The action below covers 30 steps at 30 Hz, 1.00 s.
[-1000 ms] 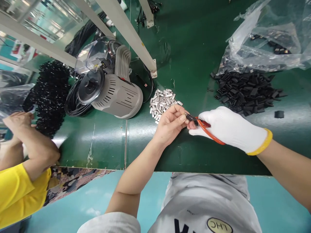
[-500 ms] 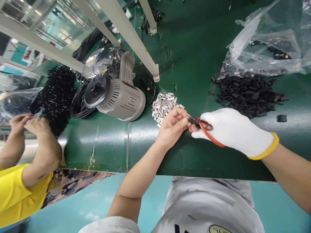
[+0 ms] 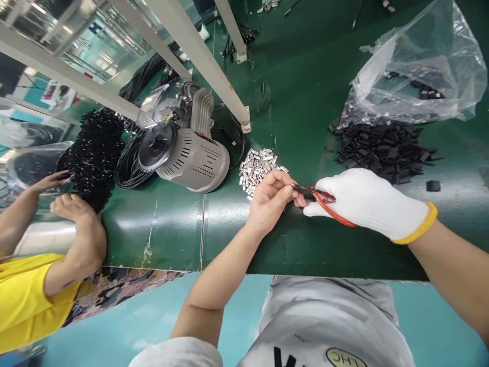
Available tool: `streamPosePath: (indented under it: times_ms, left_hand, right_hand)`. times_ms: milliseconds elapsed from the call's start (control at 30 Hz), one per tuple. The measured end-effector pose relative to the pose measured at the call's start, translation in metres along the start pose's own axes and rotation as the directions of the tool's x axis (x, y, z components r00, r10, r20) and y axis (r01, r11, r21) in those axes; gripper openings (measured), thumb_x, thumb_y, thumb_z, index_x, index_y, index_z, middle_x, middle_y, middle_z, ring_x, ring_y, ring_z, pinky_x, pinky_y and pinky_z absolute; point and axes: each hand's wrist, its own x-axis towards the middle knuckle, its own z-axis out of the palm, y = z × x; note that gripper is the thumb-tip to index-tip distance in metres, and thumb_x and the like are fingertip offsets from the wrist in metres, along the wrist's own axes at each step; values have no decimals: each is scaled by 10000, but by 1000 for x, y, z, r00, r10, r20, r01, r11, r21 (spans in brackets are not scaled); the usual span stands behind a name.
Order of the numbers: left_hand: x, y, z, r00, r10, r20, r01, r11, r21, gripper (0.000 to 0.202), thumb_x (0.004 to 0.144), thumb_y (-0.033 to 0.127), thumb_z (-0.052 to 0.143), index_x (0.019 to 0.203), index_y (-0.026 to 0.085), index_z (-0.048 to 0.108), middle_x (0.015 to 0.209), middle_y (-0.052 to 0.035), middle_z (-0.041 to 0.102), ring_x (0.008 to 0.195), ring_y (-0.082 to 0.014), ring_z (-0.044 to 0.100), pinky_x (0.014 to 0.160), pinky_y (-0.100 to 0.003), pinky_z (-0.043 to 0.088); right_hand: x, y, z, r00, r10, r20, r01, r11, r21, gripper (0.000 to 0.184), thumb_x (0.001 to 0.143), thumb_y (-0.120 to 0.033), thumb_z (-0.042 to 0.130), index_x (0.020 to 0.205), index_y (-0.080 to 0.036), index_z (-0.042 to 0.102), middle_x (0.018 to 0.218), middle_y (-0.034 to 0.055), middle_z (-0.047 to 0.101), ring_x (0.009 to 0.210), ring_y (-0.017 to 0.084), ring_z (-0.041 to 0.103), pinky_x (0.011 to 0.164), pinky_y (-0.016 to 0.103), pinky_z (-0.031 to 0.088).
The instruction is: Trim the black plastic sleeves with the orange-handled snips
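The green conveyor belt (image 3: 160,229) is carrying plenty: silver metal clips (image 3: 260,171) lying heaped, black plastic pieces (image 3: 382,148) spreading out — a clear plastic bag (image 3: 412,71) sitting just behind them.

Orange-handled snips (image 3: 332,214) with slim black tips point left, near a heap of small silver metal clips (image 3: 260,171).

The worktop (image 3: 160,239) has a dark green belt surface with one thin straight seam (image 3: 201,229) across it, and the light makes pale, shining bands on this surface. Below its edge is the floor (image 3: 114,341), smooth and turquoise, with a soft shine. Pale metal rails (image 3: 194,61) of a frame run over the far part of the worktop. Behind them are bright glass panels (image 3: 91,46), but I cannot tell if they are windows or only reflections.
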Motion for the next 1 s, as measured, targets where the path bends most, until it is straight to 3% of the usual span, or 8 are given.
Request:
streamPosePath:
  times_ms: [133,300,500,667,767,900,1000]
  left_hand:
    - [-1,-2,0,1000,-8,9,8,1000,1,348,884,438,821,943,188,586,773,11,649,700,-154,718,690,-284,555]
    - [-1,-3,0,999,15,37,-14,1000,-25,283,921,382,788,954,185,588,782,11,643,714,-151,718,698,-286,559]
    - [1,-1,2,999,21,29,-20,999,-36,312,906,405,799,941,186,579,774,15,635,687,-146,706,681,-284,559]
    - [0,3,0,999,43,-22,-42,999,18,329,901,423,801,965,185,583,783,11,650,684,-145,714,677,-277,558]
    - [-2,3,-2,998,38,-47,-33,993,111,335,933,476,751,942,192,573,707,31,634,588,-126,681,580,-244,508]
    - [-4,3,-3,995,-74,-63,84,981,178,448,993,578,609,781,191,534,558,60,526,423,-100,580,447,-222,391]
    - [-3,3,-3,990,-128,-61,136,977,166,459,984,564,607,726,190,544,526,56,506,406,-112,570,431,-235,395]
  right_hand:
    - [0,1,-1,995,7,101,-9,1000,18,650,903,-805,475,651,-208,522,527,-19,421,502,116,268,588,280,159]
    - [0,4,5,997,-67,32,67,998,4,673,933,-810,439,651,-202,491,533,-20,406,522,116,274,616,294,160]
    - [0,-1,0,995,-53,87,47,996,74,661,945,-793,460,671,-192,479,521,-32,382,523,101,237,588,288,155]
    - [-7,-7,9,990,16,-140,-35,991,-129,625,981,-747,421,743,-186,560,612,26,492,580,122,249,640,306,114]
    - [-10,-7,17,963,28,-269,-88,973,-213,566,989,-704,426,757,-209,571,614,44,515,608,158,330,667,304,98]
    - [-10,-6,22,951,-12,-309,-69,965,-252,467,998,-606,454,729,-233,534,600,42,518,649,201,394,675,301,104]
    - [-9,-7,23,944,-33,-329,-60,962,-268,419,1003,-525,455,706,-232,504,596,44,507,656,209,384,675,307,97]
